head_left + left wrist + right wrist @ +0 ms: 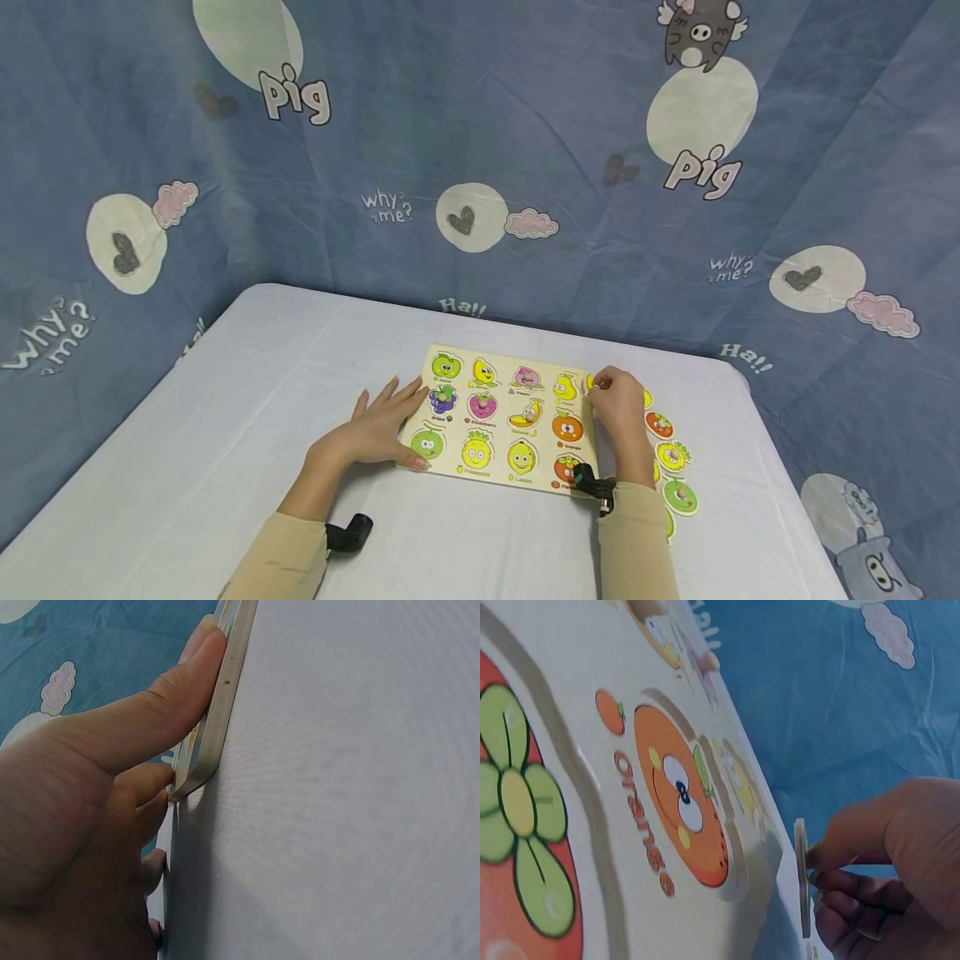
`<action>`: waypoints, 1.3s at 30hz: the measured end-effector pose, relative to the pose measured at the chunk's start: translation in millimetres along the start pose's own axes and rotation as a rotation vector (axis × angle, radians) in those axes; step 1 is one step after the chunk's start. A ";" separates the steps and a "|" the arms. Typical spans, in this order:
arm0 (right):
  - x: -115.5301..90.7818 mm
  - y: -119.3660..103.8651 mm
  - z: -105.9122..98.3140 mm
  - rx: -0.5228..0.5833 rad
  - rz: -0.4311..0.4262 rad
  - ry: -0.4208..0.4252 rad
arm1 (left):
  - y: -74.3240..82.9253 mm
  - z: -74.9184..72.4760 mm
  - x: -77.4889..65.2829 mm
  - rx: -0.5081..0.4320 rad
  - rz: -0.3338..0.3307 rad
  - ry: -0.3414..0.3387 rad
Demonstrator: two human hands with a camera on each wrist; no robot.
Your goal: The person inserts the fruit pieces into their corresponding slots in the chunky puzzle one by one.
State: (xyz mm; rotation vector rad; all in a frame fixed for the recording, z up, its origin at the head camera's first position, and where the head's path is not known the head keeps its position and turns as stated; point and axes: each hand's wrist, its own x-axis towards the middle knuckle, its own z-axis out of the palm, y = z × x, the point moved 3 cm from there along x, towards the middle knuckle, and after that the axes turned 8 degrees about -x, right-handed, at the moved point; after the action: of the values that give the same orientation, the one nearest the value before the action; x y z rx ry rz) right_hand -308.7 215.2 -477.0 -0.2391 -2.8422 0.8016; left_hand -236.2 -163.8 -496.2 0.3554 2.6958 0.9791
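Observation:
A pale wooden fruit puzzle board, printed with rows of cartoon fruits, lies flat on the table. My left hand rests at its left side with fingers spread; the thumb lies along the board's near edge. Beyond the board's right edge, my right hand pinches a thin puzzle piece between thumb and fingers. The piece stands edge-on in the right wrist view; in the head view a bit of yellow shows beside the fingers. The orange picture sits in a recess near that hand, without a knob.
Loose fruit pieces lie right of the board, partly under the right forearm: a tomato-like red one, a pineapple, a green round one and others. A white cloth covers the table. A printed blue curtain hangs behind.

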 end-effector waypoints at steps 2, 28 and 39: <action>0.0 -1.6 2.0 0.005 -0.009 -0.003 | -0.3 0.1 0.0 0.000 0.000 0.000; -4.6 -42.3 25.3 -0.011 -0.165 -0.049 | -5.3 3.5 2.3 0.003 0.014 -0.006; -8.5 -59.6 30.3 -0.016 -0.211 -0.072 | -11.8 6.6 6.4 0.004 0.009 0.005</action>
State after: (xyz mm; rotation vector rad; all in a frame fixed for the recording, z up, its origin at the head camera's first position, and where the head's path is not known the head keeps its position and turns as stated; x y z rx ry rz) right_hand -313.2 148.1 -471.9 0.0887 -2.8772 0.7581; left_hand -241.8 -166.6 -509.8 0.3670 2.7034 0.9785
